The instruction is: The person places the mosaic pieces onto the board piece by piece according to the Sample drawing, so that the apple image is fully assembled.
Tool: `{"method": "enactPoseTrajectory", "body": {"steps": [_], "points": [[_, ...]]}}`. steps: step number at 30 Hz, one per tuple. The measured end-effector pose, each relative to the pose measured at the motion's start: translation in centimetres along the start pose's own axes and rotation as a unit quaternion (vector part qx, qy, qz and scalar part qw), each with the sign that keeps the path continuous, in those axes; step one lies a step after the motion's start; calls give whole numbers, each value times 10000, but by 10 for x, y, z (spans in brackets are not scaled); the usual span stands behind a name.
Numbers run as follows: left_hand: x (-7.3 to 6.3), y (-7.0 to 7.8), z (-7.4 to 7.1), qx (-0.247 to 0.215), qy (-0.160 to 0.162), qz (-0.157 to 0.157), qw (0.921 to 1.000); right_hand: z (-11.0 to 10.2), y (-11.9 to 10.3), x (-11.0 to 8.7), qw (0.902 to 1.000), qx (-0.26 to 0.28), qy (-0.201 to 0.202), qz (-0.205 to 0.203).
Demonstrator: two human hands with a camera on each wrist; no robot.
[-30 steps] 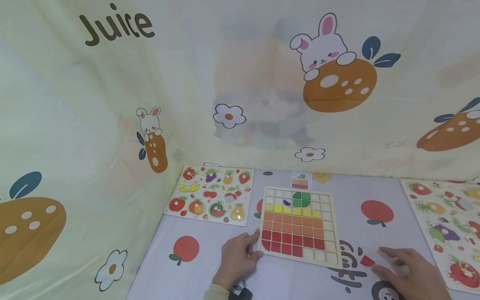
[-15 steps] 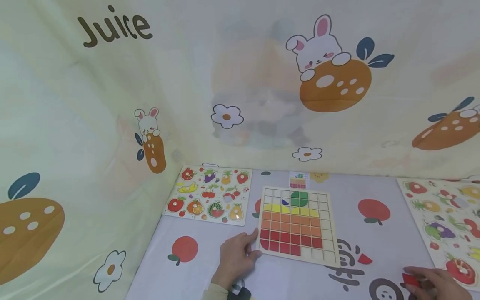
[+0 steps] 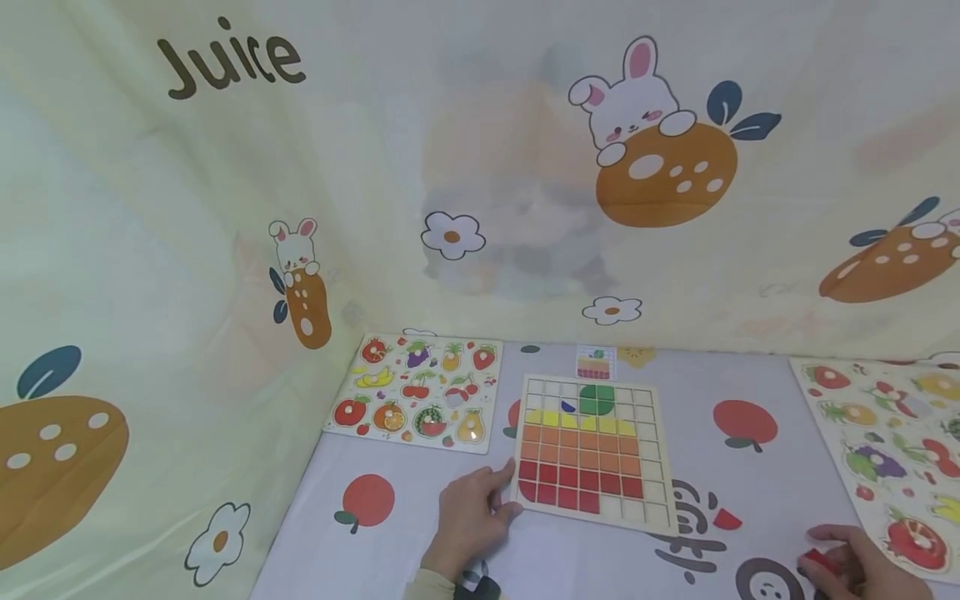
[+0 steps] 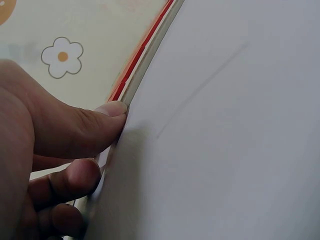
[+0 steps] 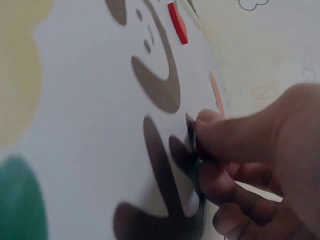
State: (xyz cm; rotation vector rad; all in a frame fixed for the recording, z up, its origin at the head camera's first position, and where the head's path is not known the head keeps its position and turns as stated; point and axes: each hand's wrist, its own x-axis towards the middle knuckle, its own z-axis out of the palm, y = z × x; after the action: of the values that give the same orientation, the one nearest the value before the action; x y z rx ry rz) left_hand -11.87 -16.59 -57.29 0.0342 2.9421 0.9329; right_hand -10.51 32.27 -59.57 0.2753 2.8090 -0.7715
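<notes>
A square wooden grid puzzle board [image 3: 656, 467] lies in the middle of the table, filled with rows of red, orange and yellow tiles under a green shape. At its near left corner my left hand [image 3: 468, 512] grips the edges between thumb and index finger; the left wrist view shows the thumb [image 4: 85, 127] against the edge. My right hand [image 3: 866, 562] pinches a red tile [image 3: 823, 562] low on the right side. In the right wrist view that tile is mostly hidden by the fingers. Another red tile [image 3: 727, 520], with one rounded side, lies loose between board and right hand.
Behind the grid board stands a small picture card [image 3: 596, 363]. A fruit puzzle board [image 3: 491, 400] lies at the back left, a second fruit board [image 3: 847, 417] at the right edge. A printed cloth curtain [image 3: 525, 167] closes off the back and left.
My right hand was spread beside the loose red tile; it has moved right and toward me and now pinches another red tile. The left hand stays at the board's corner.
</notes>
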Motion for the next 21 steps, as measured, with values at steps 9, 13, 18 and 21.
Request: {"method": "enactPoseTrajectory", "body": {"steps": [9, 13, 18, 21], "points": [[1, 0, 0, -21, -3, 0, 10000, 4, -48, -8, 9913, 1176, 345, 489], [0, 0, 0, -77, -11, -36, 10000, 8, -77, -12, 9824, 1704, 415, 650], [0, 0, 0, -57, 15, -70, 10000, 14, -106, -14, 9773, 2069, -6, 457], [0, 1, 0, -80, 7, -95, 9999, 20, -121, -15, 9760, 2155, -254, 163]]}}
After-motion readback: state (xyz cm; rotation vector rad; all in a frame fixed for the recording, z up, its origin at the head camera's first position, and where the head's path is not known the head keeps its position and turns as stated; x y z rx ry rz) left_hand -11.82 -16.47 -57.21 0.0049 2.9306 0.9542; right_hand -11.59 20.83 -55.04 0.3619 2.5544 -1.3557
